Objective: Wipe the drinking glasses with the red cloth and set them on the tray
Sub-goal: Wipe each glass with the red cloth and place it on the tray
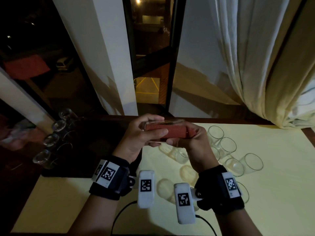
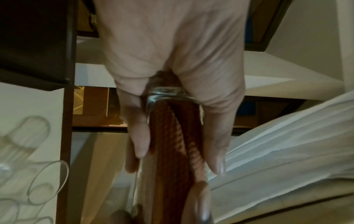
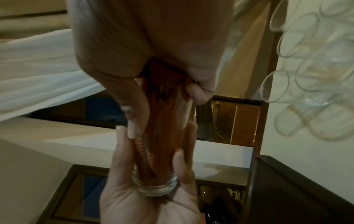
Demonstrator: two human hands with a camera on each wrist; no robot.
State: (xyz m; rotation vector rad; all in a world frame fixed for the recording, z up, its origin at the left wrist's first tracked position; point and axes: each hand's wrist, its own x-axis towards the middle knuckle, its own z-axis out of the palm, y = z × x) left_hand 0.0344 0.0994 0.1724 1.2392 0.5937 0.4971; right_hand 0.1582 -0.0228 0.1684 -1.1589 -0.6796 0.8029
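Observation:
A clear drinking glass (image 1: 170, 122) lies level in the air over the table's far edge, with the red cloth (image 1: 170, 133) stuffed inside it. My left hand (image 1: 161, 126) grips its thick base end (image 2: 166, 93), fingers and thumb along its sides. From the other side my right hand (image 1: 182, 137) pinches the red cloth (image 3: 164, 84) at the glass's mouth. The dark tray (image 1: 95, 150) lies at the left and carries several upturned glasses (image 1: 51, 139) in a row along its left side.
Several more clear glasses (image 1: 228, 145) lie and stand on the pale yellow table (image 1: 272, 193) to the right of and under my hands. A cream curtain (image 1: 255, 65) hangs at the back right. Dark window panes and white pillars stand behind the table.

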